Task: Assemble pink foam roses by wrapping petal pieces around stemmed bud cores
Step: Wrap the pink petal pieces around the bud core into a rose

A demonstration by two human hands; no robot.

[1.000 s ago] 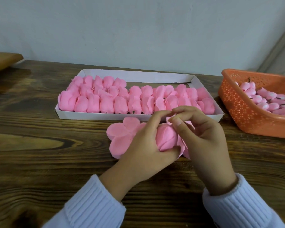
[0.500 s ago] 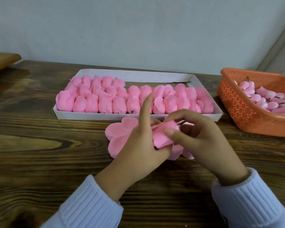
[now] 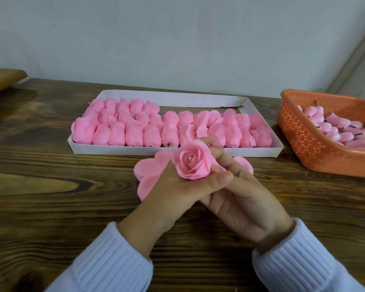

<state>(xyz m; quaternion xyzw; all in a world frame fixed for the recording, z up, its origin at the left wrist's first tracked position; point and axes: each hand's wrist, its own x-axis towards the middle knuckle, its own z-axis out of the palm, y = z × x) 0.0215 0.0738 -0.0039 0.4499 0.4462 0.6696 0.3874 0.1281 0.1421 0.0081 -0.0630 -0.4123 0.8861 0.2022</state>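
A pink foam rose (image 3: 193, 162) faces up toward me, its petals wrapped around the bud. My left hand (image 3: 173, 192) grips it from the left, thumb curled under its front edge. My right hand (image 3: 242, 199) lies against it from the right, fingers curled round its far side and base. Flat pink petal pieces (image 3: 150, 171) lie stacked on the table under and behind my hands, one lobe showing at the right. The stem is hidden.
A white cardboard tray (image 3: 198, 151) packed with several finished pink roses stands just behind my hands. An orange perforated basket (image 3: 308, 142) of stemmed bud cores sits at the right. A wooden board edge (image 3: 2, 79) juts in at far left.
The petals were being folded around the bud on its side; now the rose is turned upright with its open face toward me, and both hands have closed in around it.
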